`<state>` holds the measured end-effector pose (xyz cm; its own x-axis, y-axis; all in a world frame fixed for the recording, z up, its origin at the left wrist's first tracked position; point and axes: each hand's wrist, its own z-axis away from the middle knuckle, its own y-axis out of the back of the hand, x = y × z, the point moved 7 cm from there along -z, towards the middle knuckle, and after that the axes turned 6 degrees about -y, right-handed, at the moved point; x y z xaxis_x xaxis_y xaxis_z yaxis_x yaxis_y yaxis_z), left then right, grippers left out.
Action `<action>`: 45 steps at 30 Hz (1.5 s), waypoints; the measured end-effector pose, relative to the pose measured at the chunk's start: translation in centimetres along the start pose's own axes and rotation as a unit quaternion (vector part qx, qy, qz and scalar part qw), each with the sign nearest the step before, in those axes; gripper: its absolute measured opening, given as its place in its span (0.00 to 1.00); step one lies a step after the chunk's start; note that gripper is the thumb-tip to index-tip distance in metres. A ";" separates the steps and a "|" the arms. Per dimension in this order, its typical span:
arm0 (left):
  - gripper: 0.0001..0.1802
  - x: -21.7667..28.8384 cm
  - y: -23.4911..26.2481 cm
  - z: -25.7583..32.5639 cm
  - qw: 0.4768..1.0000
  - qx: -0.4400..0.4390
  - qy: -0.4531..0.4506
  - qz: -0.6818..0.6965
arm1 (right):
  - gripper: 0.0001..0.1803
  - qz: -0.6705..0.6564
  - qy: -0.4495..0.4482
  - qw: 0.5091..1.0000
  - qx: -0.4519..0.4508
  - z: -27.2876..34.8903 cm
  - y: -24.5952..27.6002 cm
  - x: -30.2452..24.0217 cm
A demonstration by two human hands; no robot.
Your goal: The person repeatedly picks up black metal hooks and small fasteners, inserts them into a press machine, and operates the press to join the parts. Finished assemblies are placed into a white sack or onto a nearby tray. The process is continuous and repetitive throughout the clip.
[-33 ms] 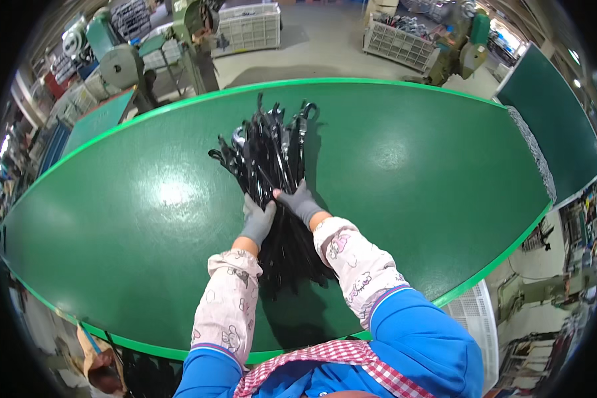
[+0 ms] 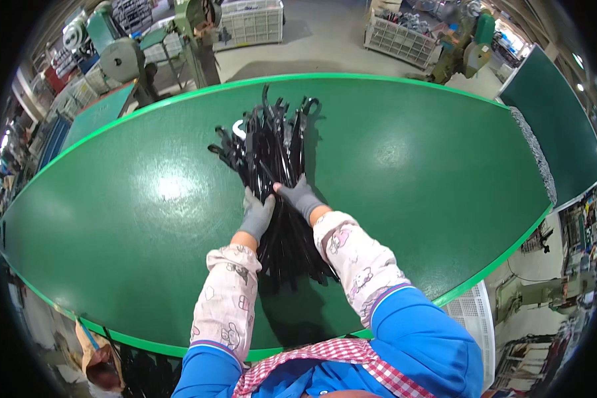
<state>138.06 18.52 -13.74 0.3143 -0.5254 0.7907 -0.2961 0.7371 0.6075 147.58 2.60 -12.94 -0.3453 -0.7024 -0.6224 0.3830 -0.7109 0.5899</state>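
Here, beyond the far left edge of the long green desk with a bright-green rim (image 2: 418, 192), stands a machine with a round grey wheel (image 2: 122, 63). Near the desk's middle, the grey-gloved left hand (image 2: 255, 215) has its grip curled closed on a bundle of long, glossy black pieces with hooked ends (image 2: 277, 156), which lies on the desk. The grey-gloved right hand (image 2: 300, 199) clasps the same bundle, its grip likewise closed. A white perforated plastic basket (image 2: 472, 318) sits beside the desk's near right edge.
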 end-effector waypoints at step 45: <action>0.29 -17.9 22.9 130.1 0.510 0.800 0.102 0.299 | 0.22 0.177 0.612 0.361 -0.681 112.4 -48.9 28.8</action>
<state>8.31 -10.53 -4.07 -0.2239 -0.2354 0.9458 -0.7000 -0.6363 -0.3241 22.60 13.28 -1.88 0.2490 0.3942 -0.8847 0.5715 0.6776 0.4628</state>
